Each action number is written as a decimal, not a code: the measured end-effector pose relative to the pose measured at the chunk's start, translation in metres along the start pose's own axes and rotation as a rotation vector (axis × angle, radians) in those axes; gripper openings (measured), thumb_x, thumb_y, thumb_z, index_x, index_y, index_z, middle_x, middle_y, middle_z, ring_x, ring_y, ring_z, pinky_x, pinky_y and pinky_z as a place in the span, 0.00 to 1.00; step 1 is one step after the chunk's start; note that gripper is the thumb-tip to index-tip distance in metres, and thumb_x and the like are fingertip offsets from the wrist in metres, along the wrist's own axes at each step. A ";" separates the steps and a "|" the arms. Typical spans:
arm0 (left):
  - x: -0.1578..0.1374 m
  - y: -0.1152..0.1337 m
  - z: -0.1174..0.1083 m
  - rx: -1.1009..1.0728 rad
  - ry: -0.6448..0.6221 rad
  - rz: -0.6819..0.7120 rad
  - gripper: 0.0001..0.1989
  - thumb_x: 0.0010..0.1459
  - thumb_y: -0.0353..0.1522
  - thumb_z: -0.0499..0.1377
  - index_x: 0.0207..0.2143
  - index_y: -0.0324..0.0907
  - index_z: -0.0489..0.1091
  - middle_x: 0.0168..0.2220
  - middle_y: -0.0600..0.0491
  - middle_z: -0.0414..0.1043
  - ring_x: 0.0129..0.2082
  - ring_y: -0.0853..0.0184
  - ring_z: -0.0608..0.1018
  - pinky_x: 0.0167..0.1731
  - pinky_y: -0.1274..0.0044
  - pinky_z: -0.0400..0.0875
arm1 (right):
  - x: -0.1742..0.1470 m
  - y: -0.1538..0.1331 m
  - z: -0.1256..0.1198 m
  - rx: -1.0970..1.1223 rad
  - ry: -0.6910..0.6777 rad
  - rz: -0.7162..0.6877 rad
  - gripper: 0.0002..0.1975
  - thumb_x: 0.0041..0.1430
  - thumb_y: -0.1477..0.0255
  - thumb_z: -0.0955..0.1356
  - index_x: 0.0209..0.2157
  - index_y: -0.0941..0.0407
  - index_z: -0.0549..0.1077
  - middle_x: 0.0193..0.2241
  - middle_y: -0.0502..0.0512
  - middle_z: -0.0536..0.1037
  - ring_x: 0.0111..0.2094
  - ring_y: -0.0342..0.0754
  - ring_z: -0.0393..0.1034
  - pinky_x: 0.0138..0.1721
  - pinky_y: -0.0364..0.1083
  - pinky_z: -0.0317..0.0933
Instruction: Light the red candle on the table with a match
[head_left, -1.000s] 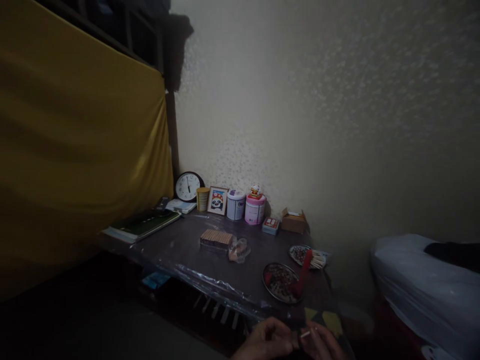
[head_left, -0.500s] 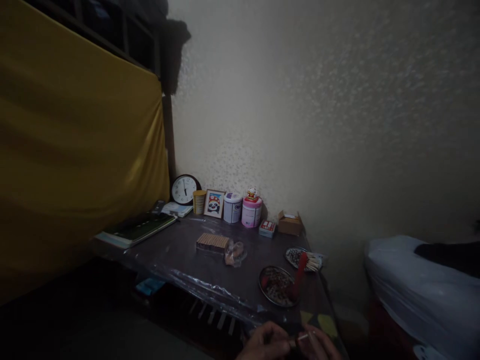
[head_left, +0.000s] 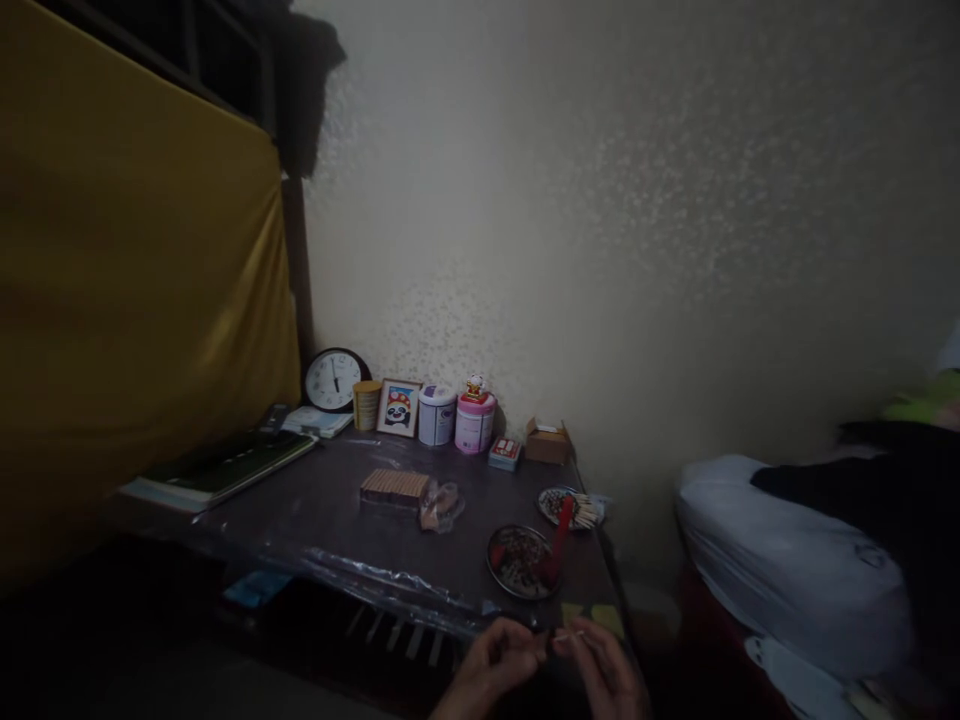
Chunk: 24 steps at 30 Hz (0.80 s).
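My left hand (head_left: 489, 668) and my right hand (head_left: 606, 672) meet at the bottom of the view, just in front of the table's near right corner. Between their fingertips they pinch a small thin pale stick (head_left: 564, 633); what it is stays too dark to tell. Just beyond the hands a round metal plate (head_left: 517, 560) holds dark bits and a red tool (head_left: 556, 553). A second small plate (head_left: 562, 505) with a bundle of pale sticks lies further back.
The dark table (head_left: 322, 505) has a plastic cover. Along the wall stand a clock (head_left: 331, 380), a framed panda picture (head_left: 398, 407), two tins (head_left: 436, 415), a small cardboard box (head_left: 547, 441). Books (head_left: 214, 467) lie left, a wooden block row (head_left: 394, 487) in the middle. A white bag (head_left: 787, 560) sits right.
The view has swung to the right, so the table and its objects shifted left. Both hands stay together on the small stick and moved slightly left and up in the picture.
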<state>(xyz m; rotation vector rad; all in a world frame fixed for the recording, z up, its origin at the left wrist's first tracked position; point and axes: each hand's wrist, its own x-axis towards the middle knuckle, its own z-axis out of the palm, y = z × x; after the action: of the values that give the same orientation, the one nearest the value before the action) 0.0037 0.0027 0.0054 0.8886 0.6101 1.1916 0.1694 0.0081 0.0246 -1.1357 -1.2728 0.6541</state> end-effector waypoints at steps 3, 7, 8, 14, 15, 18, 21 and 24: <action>-0.005 -0.003 -0.002 0.009 0.072 0.023 0.17 0.37 0.41 0.70 0.28 0.42 0.73 0.26 0.56 0.71 0.29 0.68 0.70 0.34 0.77 0.60 | -0.008 -0.009 0.004 -0.003 -0.052 -0.029 0.16 0.48 0.56 0.70 0.30 0.55 0.77 0.27 0.56 0.83 0.29 0.50 0.79 0.31 0.40 0.73; -0.018 0.001 -0.002 -0.010 0.107 0.018 0.14 0.44 0.39 0.67 0.32 0.43 0.73 0.30 0.55 0.74 0.33 0.66 0.72 0.37 0.76 0.61 | -0.022 -0.020 0.012 -0.090 -0.026 -0.151 0.11 0.56 0.62 0.66 0.32 0.54 0.76 0.29 0.53 0.83 0.31 0.46 0.79 0.34 0.37 0.71; -0.021 0.003 -0.002 0.011 0.124 0.027 0.13 0.44 0.38 0.67 0.32 0.42 0.73 0.31 0.54 0.75 0.34 0.66 0.72 0.37 0.77 0.61 | -0.025 -0.023 0.013 -0.107 -0.026 -0.181 0.10 0.57 0.64 0.65 0.33 0.53 0.76 0.29 0.52 0.83 0.31 0.45 0.79 0.34 0.36 0.71; -0.025 0.003 0.003 -0.072 0.171 0.026 0.14 0.42 0.40 0.68 0.30 0.43 0.74 0.29 0.53 0.76 0.31 0.65 0.74 0.35 0.75 0.64 | -0.031 -0.035 0.014 -0.228 0.055 -0.427 0.08 0.60 0.69 0.64 0.34 0.52 0.75 0.30 0.50 0.82 0.31 0.42 0.78 0.35 0.35 0.70; -0.026 0.003 0.005 -0.104 0.168 0.029 0.14 0.42 0.39 0.68 0.30 0.43 0.73 0.29 0.53 0.76 0.31 0.65 0.74 0.35 0.75 0.64 | -0.032 -0.036 0.014 -0.250 0.063 -0.467 0.08 0.61 0.70 0.64 0.35 0.52 0.75 0.30 0.50 0.82 0.32 0.42 0.78 0.35 0.35 0.70; -0.029 0.004 0.010 -0.133 0.171 0.052 0.11 0.44 0.36 0.67 0.31 0.42 0.74 0.31 0.53 0.77 0.33 0.66 0.75 0.37 0.75 0.64 | -0.036 -0.038 0.014 -0.306 0.040 -0.559 0.08 0.61 0.72 0.63 0.36 0.53 0.75 0.32 0.52 0.82 0.33 0.43 0.78 0.37 0.37 0.70; -0.032 0.004 0.013 -0.126 0.194 0.042 0.10 0.44 0.36 0.68 0.31 0.42 0.75 0.32 0.52 0.77 0.34 0.66 0.75 0.39 0.75 0.64 | -0.039 -0.035 0.014 -0.322 0.029 -0.642 0.09 0.62 0.73 0.63 0.38 0.53 0.74 0.32 0.53 0.81 0.34 0.43 0.78 0.38 0.37 0.70; -0.032 0.002 0.014 -0.157 0.183 0.048 0.11 0.43 0.36 0.68 0.30 0.42 0.76 0.31 0.52 0.78 0.33 0.65 0.75 0.39 0.75 0.64 | -0.039 -0.031 0.009 -0.328 0.000 -0.675 0.09 0.61 0.75 0.63 0.38 0.53 0.74 0.33 0.53 0.82 0.34 0.43 0.78 0.38 0.37 0.71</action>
<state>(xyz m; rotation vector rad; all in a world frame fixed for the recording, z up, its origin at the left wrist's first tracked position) 0.0044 -0.0314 0.0132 0.6695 0.6349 1.3547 0.1453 -0.0350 0.0365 -0.8724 -1.6822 -0.0609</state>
